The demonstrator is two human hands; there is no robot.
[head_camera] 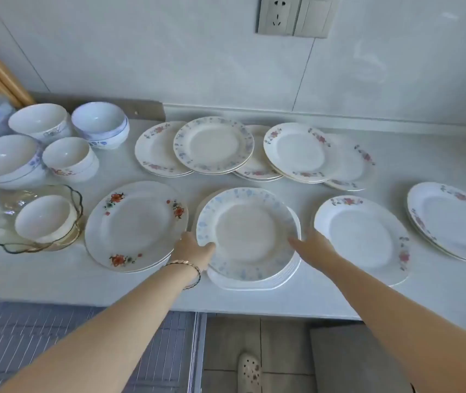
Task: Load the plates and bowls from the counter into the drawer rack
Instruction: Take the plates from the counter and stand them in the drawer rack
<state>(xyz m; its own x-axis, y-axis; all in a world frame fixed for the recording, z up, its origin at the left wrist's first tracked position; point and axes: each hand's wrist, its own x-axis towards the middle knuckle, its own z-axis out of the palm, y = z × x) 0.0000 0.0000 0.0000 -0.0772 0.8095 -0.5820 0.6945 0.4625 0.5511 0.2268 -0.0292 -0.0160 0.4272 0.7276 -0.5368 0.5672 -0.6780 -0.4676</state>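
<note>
1. Reaching over the table (56,282), both hands held the blue-flowered plate (247,234), the top one of a stack in the near middle. The left grip (195,248) pinched its left rim and the right grip (307,245) held its right rim.
2. The task seemed to be at its beginning. The drawer rack (56,350), open below the table at near left, showed no dish in its visible part. Many plates (215,144) and bowls (70,157) waited on the table.
3. The red-flowered plates (135,225) lay just beside the left grip, and a pink-flowered plate (362,236) lay near the right one, so the lift probably needed care. A glass bowl (5,239) with a white bowl (43,217) inside stood further left.
</note>
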